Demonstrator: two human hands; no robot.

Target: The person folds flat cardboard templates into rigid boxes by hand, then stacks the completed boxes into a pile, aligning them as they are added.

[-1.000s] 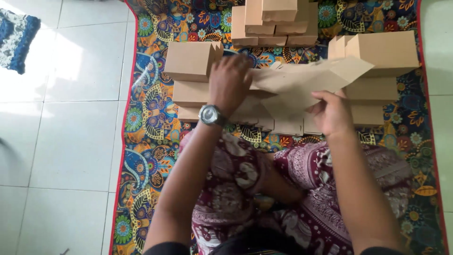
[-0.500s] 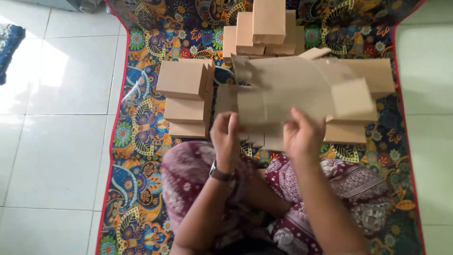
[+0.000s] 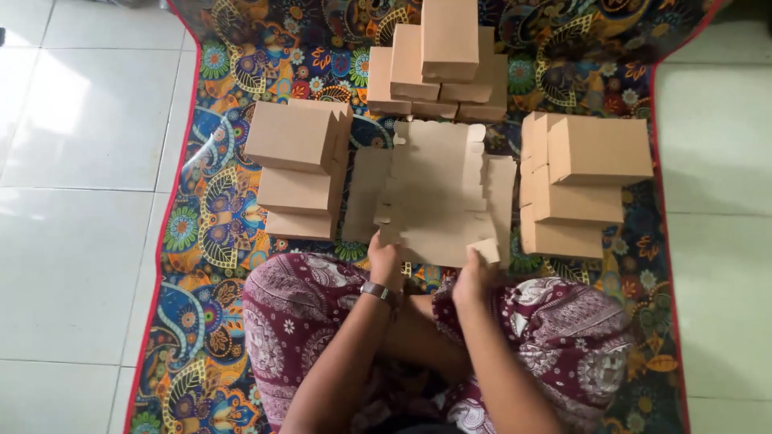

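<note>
Cardboard blank (image 3: 438, 193) lay flat on the patterned mat (image 3: 201, 233), between stacks of folded boxes (image 3: 299, 173). Left hand (image 3: 386, 261) and right hand (image 3: 473, 277) each pinched its near edge.

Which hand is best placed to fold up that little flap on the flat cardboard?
Probably the right hand: its fingers touch the small raised flap. The left hand holds the flat cardboard at its other corner.

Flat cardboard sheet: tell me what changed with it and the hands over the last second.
The flat cardboard sheet, earlier lifted and partly folded over the boxes, now lies spread flat on the mat. The left hand and right hand have drawn back to its near edge, still gripping it. The stacks of folded boxes around it stayed put.
</note>
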